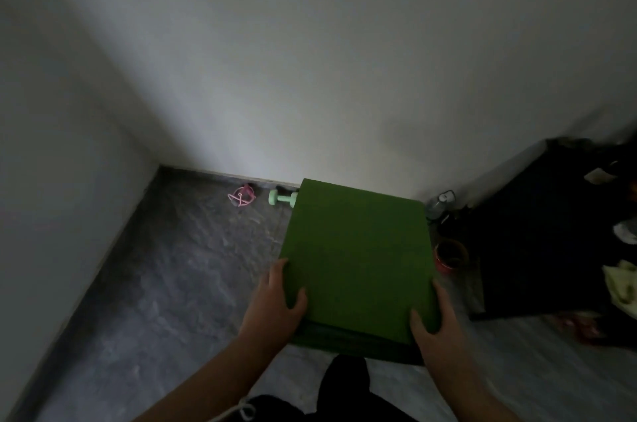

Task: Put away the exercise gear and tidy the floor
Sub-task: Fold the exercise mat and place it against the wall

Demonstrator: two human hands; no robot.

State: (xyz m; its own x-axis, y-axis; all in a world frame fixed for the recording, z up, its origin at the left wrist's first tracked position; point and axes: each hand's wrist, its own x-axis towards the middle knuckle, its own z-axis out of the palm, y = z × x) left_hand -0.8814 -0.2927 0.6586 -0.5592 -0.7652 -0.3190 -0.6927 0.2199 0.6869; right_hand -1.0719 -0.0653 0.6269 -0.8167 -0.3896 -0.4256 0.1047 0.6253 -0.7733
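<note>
A folded green exercise mat (358, 256) is held out in front of me above the floor. My left hand (279, 301) grips its near left edge and my right hand (432, 321) grips its near right corner, thumbs on top. Beyond the mat, by the far wall, a mint-green dumbbell (282, 198) lies on the grey floor, partly hidden behind the mat. A coiled pink skipping rope (241, 195) lies to the left of the dumbbell.
A dark cabinet or table (537, 232) with clutter on top stands at the right. A clear bottle (439, 202) and a red-rimmed bowl (450, 256) sit on the floor between mat and cabinet. White walls meet in a corner at the left.
</note>
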